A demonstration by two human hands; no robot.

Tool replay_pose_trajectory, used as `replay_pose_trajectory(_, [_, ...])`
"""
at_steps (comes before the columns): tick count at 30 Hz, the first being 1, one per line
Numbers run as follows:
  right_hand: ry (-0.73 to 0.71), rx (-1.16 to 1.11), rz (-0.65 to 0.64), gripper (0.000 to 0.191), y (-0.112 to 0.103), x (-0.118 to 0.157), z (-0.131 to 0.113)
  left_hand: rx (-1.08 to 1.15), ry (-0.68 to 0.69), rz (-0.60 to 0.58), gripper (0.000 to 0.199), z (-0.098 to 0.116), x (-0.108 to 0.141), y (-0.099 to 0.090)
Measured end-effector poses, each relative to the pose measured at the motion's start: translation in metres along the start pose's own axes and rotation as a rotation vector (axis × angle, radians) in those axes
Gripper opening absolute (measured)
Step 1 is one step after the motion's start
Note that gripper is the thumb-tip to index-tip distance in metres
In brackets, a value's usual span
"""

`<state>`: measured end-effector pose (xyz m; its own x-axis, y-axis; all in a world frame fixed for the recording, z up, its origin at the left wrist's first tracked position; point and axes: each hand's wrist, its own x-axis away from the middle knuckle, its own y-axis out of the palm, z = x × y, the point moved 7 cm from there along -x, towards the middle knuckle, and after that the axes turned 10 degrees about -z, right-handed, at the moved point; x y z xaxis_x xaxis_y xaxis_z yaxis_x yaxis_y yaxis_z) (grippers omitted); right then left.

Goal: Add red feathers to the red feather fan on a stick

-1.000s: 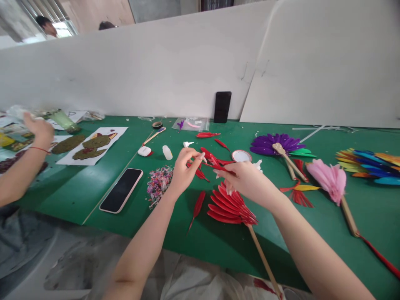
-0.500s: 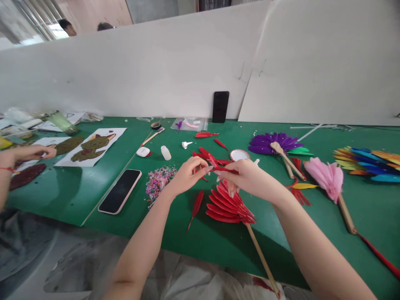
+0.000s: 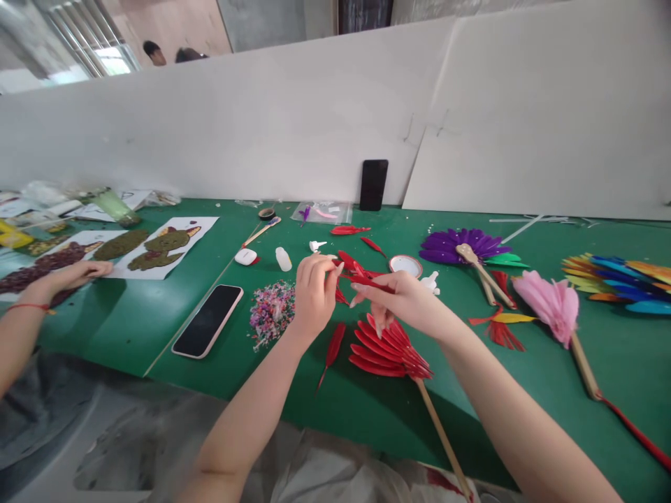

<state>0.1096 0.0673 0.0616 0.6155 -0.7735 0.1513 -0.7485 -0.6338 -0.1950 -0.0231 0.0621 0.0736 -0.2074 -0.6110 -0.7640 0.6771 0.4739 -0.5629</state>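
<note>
My right hand [image 3: 403, 297] pinches a red feather [image 3: 374, 281] above the table, its lower fingers bent loosely. Close on its left, my left hand [image 3: 317, 290] has thumb and fingertips pressed together near the feather's other end; what lies between those fingertips is too small to make out. Below both hands lies a fan of red feathers [image 3: 385, 353] on a wooden stick [image 3: 443, 433]. A single red feather [image 3: 334, 347] rests left of the fan, and more red feathers [image 3: 349, 263] lie behind my hands.
A phone [image 3: 208, 321], colourful beads [image 3: 271, 313] and a small white bottle [image 3: 284, 259] are at the left. Purple [image 3: 451, 246] and pink [image 3: 550, 300] feather fans lie at the right. A co-worker's hand [image 3: 87, 272] is at the far left. Another phone [image 3: 374, 185] leans on the white partition [image 3: 262, 126].
My left hand has turned more upright, its fingertips raised slightly away from the feather. The co-worker's hand has moved right and down. The whole view has shifted slightly.
</note>
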Motion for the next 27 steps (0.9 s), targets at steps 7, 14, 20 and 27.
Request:
replay_pose_trajectory(7, [-0.065,-0.278,-0.011,0.043,0.017,0.0,-0.001,0.164,-0.301,0.317,0.016,-0.033,0.005,-0.036])
replay_pose_trajectory(14, [-0.092,-0.273,0.054,0.044,0.035,0.043,0.0,-0.023,-0.579,0.037,0.032,-0.09,0.034,-0.067])
replay_pose_trajectory(20, [-0.108,-0.479,0.09,0.043,0.06,0.08,0.008,-0.445,-0.464,-0.251,0.024,-0.091,0.061,-0.069])
replay_pose_trajectory(27, [-0.203,-0.792,0.098,0.035,0.097,0.111,0.028,0.16,-0.246,-0.24,0.034,0.019,0.054,-0.07])
